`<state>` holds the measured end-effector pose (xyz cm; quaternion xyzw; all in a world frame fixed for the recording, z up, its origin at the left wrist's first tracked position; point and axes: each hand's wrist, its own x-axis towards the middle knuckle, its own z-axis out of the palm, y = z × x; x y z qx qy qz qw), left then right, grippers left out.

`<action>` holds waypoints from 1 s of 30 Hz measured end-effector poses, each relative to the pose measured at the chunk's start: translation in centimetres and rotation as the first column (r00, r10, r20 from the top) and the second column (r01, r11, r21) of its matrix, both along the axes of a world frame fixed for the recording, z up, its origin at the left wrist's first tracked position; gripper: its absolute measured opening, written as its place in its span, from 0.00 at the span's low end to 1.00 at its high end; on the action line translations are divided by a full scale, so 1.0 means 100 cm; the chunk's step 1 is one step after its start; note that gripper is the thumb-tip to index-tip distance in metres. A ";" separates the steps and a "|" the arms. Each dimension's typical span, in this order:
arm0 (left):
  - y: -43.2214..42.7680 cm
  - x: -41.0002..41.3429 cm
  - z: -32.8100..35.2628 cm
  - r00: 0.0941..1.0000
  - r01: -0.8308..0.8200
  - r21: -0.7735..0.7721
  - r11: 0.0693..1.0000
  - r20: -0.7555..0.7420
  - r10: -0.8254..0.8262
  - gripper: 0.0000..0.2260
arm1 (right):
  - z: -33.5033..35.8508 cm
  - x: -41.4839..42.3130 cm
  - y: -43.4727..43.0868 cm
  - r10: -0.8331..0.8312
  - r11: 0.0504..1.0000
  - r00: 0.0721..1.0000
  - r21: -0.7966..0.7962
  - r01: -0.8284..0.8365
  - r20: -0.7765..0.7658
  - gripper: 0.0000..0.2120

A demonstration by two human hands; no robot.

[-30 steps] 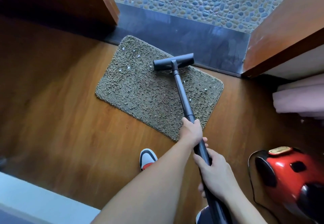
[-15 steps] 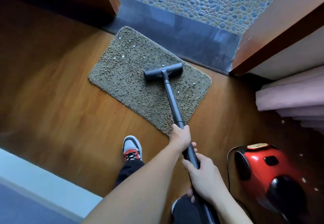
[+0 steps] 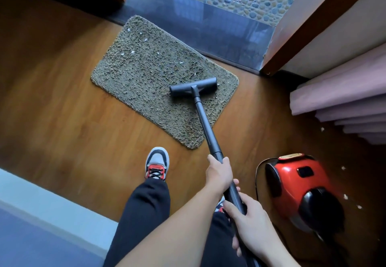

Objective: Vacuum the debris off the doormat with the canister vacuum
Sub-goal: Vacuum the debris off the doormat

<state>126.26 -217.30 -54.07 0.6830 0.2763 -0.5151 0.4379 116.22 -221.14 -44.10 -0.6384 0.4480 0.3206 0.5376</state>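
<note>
A shaggy olive-grey doormat point(image 3: 146, 78) lies on the wooden floor by the threshold, with small white scraps of debris point(image 3: 132, 52) scattered over its far and left parts. The black floor nozzle point(image 3: 193, 86) rests flat on the mat's right half. Its dark wand point(image 3: 205, 124) runs back towards me. My left hand point(image 3: 219, 174) grips the wand higher up, and my right hand point(image 3: 250, 222) grips it lower, close to my body. The red canister vacuum point(image 3: 300, 185) sits on the floor at my right.
A dark stone threshold point(image 3: 208, 26) and pebble paving lie beyond the mat. A wooden door frame point(image 3: 296, 36) and pink curtain folds point(image 3: 342, 99) stand at the right, with white scraps on the floor near them. My left shoe point(image 3: 157, 162) is just short of the mat. A pale ledge point(image 3: 41, 199) runs at lower left.
The nozzle has been drawn back across the mat from near the far edge towards me and to the right side. Both hands keep their grip on the wand.
</note>
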 end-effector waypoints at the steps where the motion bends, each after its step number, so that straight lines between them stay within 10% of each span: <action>1: -0.001 0.002 0.000 1.000 0.015 0.008 1.000 0.007 -0.015 0.10 | -0.003 0.001 -0.001 -0.012 1.000 1.000 0.000 0.012 0.004 0.05; 30: -0.001 0.133 -0.008 0.983 0.181 -0.003 0.983 0.006 -0.181 0.09 | -0.004 0.125 0.011 -0.102 0.995 0.995 0.018 0.101 0.015 0.03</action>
